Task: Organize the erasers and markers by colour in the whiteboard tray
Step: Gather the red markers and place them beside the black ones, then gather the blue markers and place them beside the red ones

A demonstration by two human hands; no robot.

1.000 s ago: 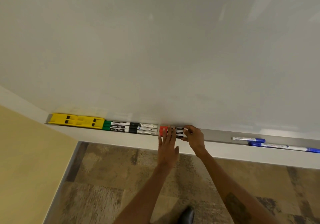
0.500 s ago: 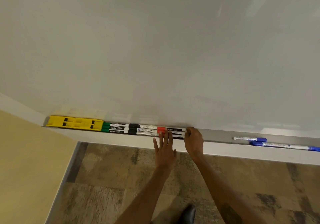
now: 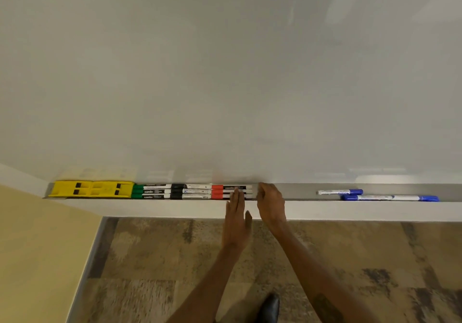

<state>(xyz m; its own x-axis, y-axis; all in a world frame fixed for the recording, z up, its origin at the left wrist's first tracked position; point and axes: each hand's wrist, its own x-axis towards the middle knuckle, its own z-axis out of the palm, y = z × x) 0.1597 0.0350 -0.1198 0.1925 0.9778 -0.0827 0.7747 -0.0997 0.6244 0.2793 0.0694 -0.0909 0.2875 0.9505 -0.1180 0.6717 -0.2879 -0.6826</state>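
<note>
The grey whiteboard tray runs across the view. At its left end lie the yellow erasers. Beside them come three green markers, then black markers, then red markers, all lying end to end in rows. My left hand is flat with fingers together, fingertips touching the red markers from the front. My right hand presses its curled fingers against the right ends of the red markers. Blue markers lie apart further right.
The whiteboard fills the upper view. A yellow wall stands at the left. Below is patterned carpet, with a black shoe at the bottom edge.
My left hand first slid back off the red markers, then returned with fingers together on them. The right hand stayed at their right ends. The camera shifted slightly.
</note>
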